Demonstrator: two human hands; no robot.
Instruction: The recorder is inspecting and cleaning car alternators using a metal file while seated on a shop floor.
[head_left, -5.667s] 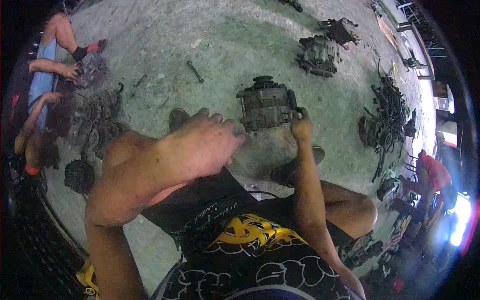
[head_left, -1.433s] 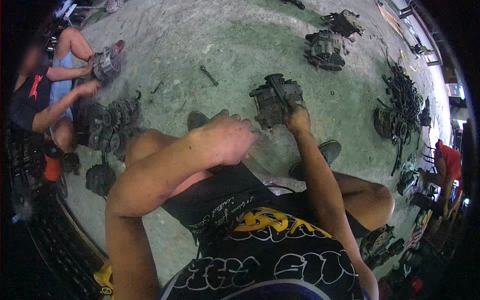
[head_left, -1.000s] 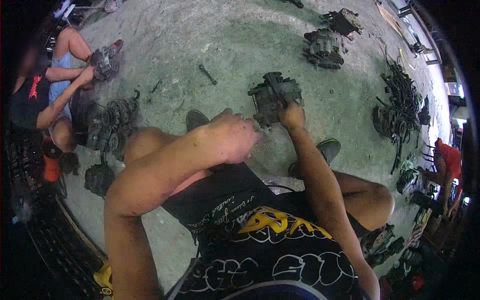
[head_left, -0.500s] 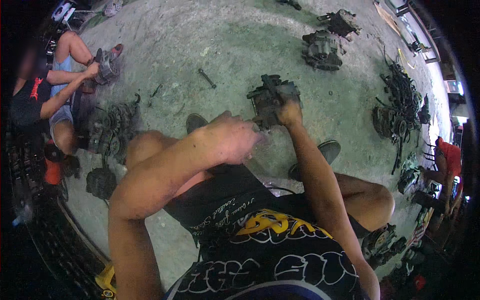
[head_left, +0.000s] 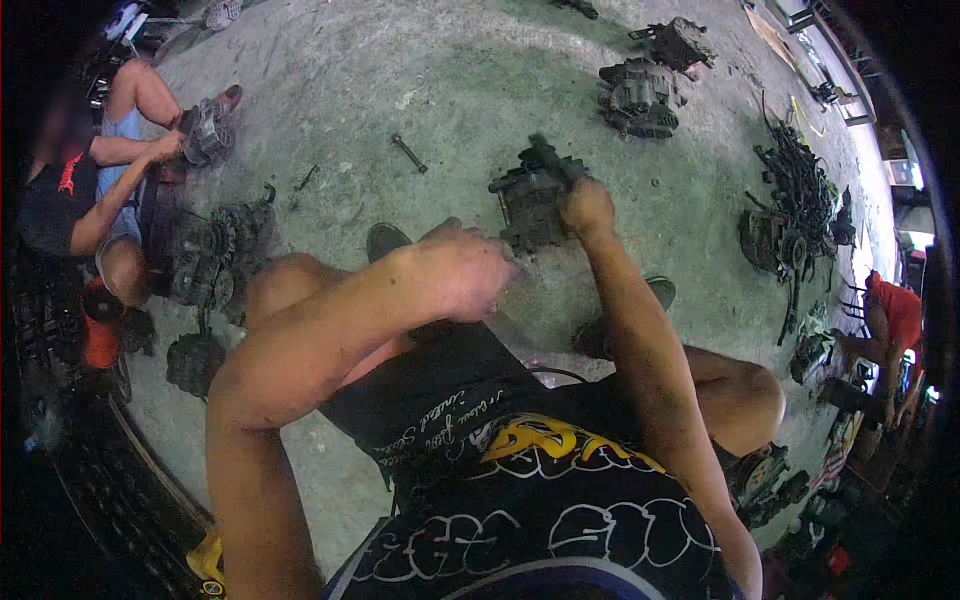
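A dark, greasy metal machine part point(head_left: 530, 208), blocky and ribbed, sits on the concrete floor in front of me. My right hand point(head_left: 588, 208) is closed at its right edge, gripping a dark bar-like tool point(head_left: 552, 155) that slants up and left over the part. The tool's exact kind is too dark to make out. My left hand point(head_left: 468, 272) is curled closed just left of and nearer than the part. It is slightly blurred, and whatever its fingers may hold is hidden.
A bolt-like rod point(head_left: 408, 153) lies beyond my left hand. Similar machine parts point(head_left: 640, 97) stand far right, and a tangled pile of dark parts point(head_left: 795, 190) lies at right. At left, a seated person point(head_left: 75, 185) handles another part point(head_left: 207, 135). More parts point(head_left: 222, 245) lie near my left knee.
My right hand has shifted slightly right, and the dark tool now shows more clearly above the part. My left hand stays curled in nearly the same place.
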